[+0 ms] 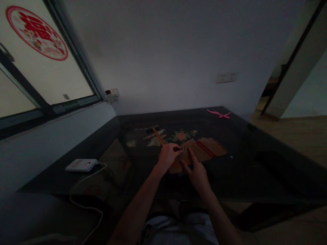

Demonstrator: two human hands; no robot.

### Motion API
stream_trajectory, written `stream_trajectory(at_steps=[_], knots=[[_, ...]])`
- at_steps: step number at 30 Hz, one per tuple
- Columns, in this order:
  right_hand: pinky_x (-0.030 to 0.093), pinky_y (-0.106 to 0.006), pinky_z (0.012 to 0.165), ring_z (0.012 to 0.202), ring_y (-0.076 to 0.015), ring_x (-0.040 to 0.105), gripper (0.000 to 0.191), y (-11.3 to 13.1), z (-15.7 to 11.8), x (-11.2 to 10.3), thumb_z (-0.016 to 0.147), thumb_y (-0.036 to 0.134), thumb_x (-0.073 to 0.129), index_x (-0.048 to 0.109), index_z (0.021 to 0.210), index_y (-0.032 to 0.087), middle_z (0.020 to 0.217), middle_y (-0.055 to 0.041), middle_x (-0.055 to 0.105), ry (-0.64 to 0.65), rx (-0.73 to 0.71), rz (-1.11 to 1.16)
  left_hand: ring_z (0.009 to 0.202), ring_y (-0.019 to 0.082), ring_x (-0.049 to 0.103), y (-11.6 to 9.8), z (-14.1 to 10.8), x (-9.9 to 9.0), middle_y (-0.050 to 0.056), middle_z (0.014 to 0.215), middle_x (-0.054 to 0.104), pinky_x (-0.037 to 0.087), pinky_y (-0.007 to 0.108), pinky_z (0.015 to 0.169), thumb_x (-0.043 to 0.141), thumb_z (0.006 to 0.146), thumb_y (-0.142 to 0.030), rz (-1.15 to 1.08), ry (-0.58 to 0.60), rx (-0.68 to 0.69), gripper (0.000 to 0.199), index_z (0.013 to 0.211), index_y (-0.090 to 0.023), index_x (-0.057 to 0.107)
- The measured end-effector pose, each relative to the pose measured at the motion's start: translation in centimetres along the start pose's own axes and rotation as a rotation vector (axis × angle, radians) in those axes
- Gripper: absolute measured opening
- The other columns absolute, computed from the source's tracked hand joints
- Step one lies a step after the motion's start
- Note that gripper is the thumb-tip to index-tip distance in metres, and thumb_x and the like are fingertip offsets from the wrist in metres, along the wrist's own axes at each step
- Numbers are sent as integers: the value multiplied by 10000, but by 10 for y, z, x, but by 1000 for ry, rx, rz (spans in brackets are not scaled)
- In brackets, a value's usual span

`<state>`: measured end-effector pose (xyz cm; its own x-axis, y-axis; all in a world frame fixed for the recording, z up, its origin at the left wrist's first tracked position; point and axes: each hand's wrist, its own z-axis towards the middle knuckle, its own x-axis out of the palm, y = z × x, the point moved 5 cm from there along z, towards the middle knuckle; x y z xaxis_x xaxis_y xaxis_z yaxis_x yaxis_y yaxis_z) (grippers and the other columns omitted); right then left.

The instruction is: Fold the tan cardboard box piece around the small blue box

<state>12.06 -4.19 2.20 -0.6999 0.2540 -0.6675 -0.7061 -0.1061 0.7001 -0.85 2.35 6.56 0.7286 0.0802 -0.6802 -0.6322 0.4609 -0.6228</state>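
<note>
A brown patterned piece [200, 149] with a red band across it and a wavy far edge lies on the dark table, its material unclear in the dim light. My left hand [168, 156] is over its left end, thumb and forefinger closed together; anything between them is too small to make out. Against the same piece rests my right hand [198, 172], forefinger stretched out and thumb apart. Under and between both hands shows a tan part [175, 167], partly hidden. Beyond my left hand a light wooden stick [158, 137] slants away, with a dark block [152, 130] at its far end.
The dark glossy tabletop [143, 180] bears a flower pattern [181, 136]. At left lies a white power bank [81, 165] with a white cable [89, 176] hanging over the front edge. A pink ribbon [220, 114] lies at the back right. A wall [166, 68] stands behind.
</note>
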Motion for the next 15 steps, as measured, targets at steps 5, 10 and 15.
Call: stream_trajectory(at_steps=[5, 10, 15], knots=[[469, -322, 697, 863, -276, 649, 696, 3, -1, -2, 868, 532, 411, 300, 1440, 151, 971, -162, 675, 22, 4, -17, 768, 177, 632, -7, -4, -4, 62, 808, 701, 457, 295, 715, 624, 778, -232, 70, -23, 58, 87, 766, -192, 700], [466, -331, 699, 849, -290, 658, 687, 5, 1, -4, 870, 520, 423, 303, 1438, 154, 968, -170, 676, 58, 23, -73, 748, 166, 625, -8, -4, -5, 43, 776, 691, 456, 279, 700, 619, 788, -239, 31, -55, 53, 95, 753, -186, 689], [468, -338, 694, 857, -298, 659, 684, 4, 2, -4, 876, 516, 414, 286, 1445, 160, 966, -169, 677, 52, 15, -101, 725, 155, 630, -3, -6, -7, 45, 766, 689, 479, 266, 687, 621, 788, -263, -119, -135, 14, 111, 747, -185, 688]])
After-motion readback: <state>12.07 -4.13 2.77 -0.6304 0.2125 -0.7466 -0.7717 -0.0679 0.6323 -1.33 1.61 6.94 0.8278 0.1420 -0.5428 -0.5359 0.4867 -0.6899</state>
